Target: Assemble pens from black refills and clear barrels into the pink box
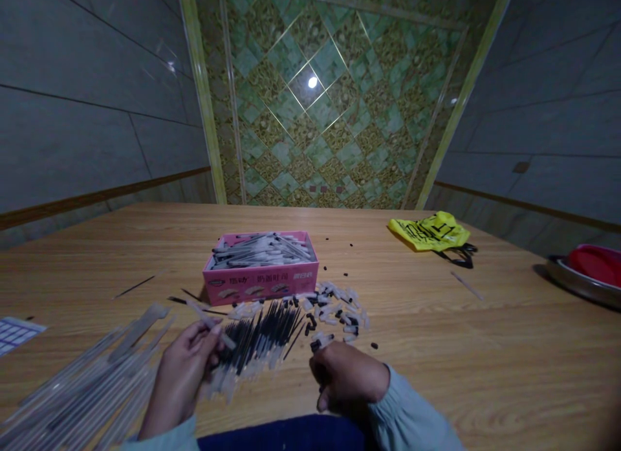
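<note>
My left hand (184, 363) pinches a translucent pen barrel (224, 335) between thumb and fingers, the barrel slanting across them. Just right of it, dark pen refills (266, 334) with pale ends lie side by side on the table. My right hand (350, 374) is bent down with curled fingers at the near edge of a loose pile of small clear and black pen parts (347, 307). Its fingertips are mostly hidden, so what they hold cannot be made out. Behind the refills stands a pink box (262, 286) heaped with pens (266, 250).
Long clear tubes (82, 389) lie bundled at the left front, near a gridded sheet (19, 334). On the wooden table (460, 354) a yellow bag (429, 232) sits at the back right. A metal tray (579, 279) with a red item (596, 263) is at the right edge.
</note>
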Motion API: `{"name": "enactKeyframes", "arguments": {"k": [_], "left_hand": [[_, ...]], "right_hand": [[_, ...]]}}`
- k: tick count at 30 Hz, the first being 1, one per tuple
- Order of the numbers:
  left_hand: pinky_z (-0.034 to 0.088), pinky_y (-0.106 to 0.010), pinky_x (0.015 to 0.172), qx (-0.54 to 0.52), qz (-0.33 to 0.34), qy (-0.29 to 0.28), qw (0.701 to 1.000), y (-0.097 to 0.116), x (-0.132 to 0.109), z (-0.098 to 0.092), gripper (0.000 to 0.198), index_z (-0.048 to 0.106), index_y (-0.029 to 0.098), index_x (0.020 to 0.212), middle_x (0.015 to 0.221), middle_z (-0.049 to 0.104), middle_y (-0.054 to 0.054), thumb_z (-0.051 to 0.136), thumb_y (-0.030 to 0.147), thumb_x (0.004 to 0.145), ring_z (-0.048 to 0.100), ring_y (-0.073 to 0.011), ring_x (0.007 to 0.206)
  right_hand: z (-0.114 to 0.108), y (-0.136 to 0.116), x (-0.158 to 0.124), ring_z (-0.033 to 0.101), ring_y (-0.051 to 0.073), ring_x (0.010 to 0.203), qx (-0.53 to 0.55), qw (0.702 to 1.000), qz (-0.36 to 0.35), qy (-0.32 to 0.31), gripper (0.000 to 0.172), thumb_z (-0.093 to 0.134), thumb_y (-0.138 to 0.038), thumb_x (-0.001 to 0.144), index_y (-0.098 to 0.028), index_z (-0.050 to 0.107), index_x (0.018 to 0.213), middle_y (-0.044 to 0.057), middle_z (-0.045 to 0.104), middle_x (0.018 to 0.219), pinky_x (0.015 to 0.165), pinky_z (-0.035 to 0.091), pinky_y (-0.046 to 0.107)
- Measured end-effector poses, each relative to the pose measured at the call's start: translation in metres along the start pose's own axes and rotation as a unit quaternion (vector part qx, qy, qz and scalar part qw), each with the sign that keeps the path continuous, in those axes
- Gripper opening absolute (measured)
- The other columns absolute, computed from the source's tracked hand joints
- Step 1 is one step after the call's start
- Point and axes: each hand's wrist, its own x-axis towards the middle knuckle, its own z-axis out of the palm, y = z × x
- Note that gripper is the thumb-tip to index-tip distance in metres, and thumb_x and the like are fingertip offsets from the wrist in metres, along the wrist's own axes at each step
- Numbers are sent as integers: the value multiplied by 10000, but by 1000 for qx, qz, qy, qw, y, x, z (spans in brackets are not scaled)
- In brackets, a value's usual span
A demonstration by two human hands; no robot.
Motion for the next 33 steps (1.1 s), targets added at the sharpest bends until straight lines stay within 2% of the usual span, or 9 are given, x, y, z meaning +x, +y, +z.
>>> {"name": "enactKeyframes", "arguments": {"k": [2, 4, 6, 9, 11, 17, 22, 26, 33], "left_hand": [[420, -178, 435, -145, -60, -64, 986, 2, -5, 13, 386, 639, 140, 896, 595, 610, 19, 736, 375, 605, 540, -99, 508], [444, -165, 449, -246, -99, -88, 960, 2, -8, 26, 354, 650, 119, 882, 669, 633, -8, 773, 249, 577, 554, -92, 551], [443, -159, 440, -332, -125, -95, 930, 0, -10, 39, 282, 654, 105, 856, 690, 626, -21, 750, 136, 593, 548, -84, 548], [429, -160, 427, -372, -127, -105, 913, -3, -8, 59, 195, 645, 109, 830, 684, 593, -15, 699, 87, 643, 530, -76, 533], [423, -161, 435, -386, -116, -115, 908, -3, -5, 72, 174, 641, 115, 834, 706, 580, -12, 688, 100, 667, 521, -70, 541], [423, -156, 500, -383, -36, -102, 918, -7, 4, 92, 233, 631, 145, 866, 708, 552, 22, 737, 207, 668, 494, -59, 575], [377, -154, 478, -336, 4, -88, 938, -21, 4, 91, 262, 619, 159, 864, 630, 535, 45, 746, 286, 673, 453, -59, 530], [362, -170, 483, -292, 16, -90, 952, -22, -1, 92, 294, 611, 162, 900, 632, 535, 40, 725, 334, 691, 447, -73, 543], [353, -188, 501, -218, 17, -110, 970, -26, -6, 87, 280, 606, 185, 934, 575, 501, 45, 672, 375, 738, 419, -89, 538]], "right_hand": [[4, -3, 4, 553, 134, 545, -43, 999, -6, 30, 130, 782, -222, 576, -189, 662, 616, 1, 659, 603, 444, 281, 201], [7, -5, 8, 583, 150, 582, -78, 995, 1, 55, 71, 722, -233, 629, -191, 683, 672, 22, 688, 654, 479, 291, 216], [11, -6, 12, 613, 175, 635, -120, 988, 18, 97, 94, 640, -242, 682, -183, 682, 742, 51, 704, 719, 515, 300, 236], [16, -8, 19, 638, 213, 717, -154, 975, 42, 157, 161, 543, -249, 743, -166, 652, 827, 95, 705, 789, 562, 311, 263], [19, -9, 23, 643, 227, 740, -156, 972, 48, 168, 175, 516, -262, 761, -164, 633, 847, 107, 702, 801, 574, 308, 273], [27, -8, 30, 643, 220, 712, -145, 965, 55, 211, 128, 508, -261, 755, -181, 596, 800, 83, 693, 755, 561, 281, 275], [36, -2, 32, 636, 209, 690, -112, 963, 59, 238, 103, 534, -270, 738, -195, 581, 792, 56, 684, 734, 557, 271, 271], [39, -2, 31, 634, 211, 714, -75, 963, 77, 246, 101, 551, -291, 740, -208, 573, 792, 39, 679, 742, 568, 285, 264], [36, -6, 29, 651, 238, 810, -10, 970, 123, 208, 157, 580, -287, 714, -244, 609, 862, 26, 705, 819, 634, 358, 262]]}}
